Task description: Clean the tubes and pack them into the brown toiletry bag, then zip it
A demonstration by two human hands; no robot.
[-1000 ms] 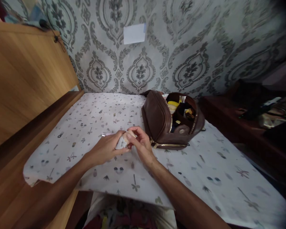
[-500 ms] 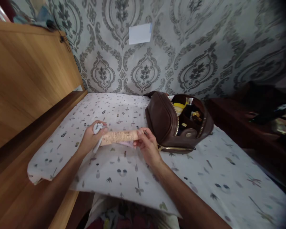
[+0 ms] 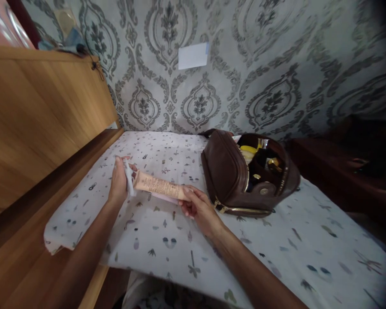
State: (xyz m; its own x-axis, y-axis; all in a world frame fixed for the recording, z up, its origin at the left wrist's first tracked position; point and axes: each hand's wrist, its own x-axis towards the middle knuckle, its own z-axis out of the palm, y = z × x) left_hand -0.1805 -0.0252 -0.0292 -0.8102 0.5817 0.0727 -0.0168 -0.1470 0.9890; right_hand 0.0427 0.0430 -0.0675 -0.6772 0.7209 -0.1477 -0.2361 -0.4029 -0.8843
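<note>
In my right hand [image 3: 203, 211] is a slim peach squeeze tube [image 3: 159, 185] with small dark print, gripped at its right end between thumb and fingers. The tube's flat left end points at my left hand [image 3: 118, 182], which holds a crumpled pale cloth or tissue [image 3: 129, 179] in its palm. Cloth and tube end are very close; I cannot tell whether they touch. Just below the tube shows a pale pink flat thing [image 3: 166, 198], partly hidden by it. Both hands are above a white printed cloth cover [image 3: 167, 223].
To the right stands a brown bag [image 3: 225, 167], unzipped, with yellow and gold-coloured things inside. A wooden panel [image 3: 51, 90] rises on the left. The patterned wall [image 3: 199, 103] closes off the back and bears a white paper [image 3: 193, 56]. Dark furniture [image 3: 321, 167] is at the far right.
My left hand has turned more upright, and the cloth has come off the tube's left end, which now shows. The tube tilts down toward the right. The view has shifted slightly.
</note>
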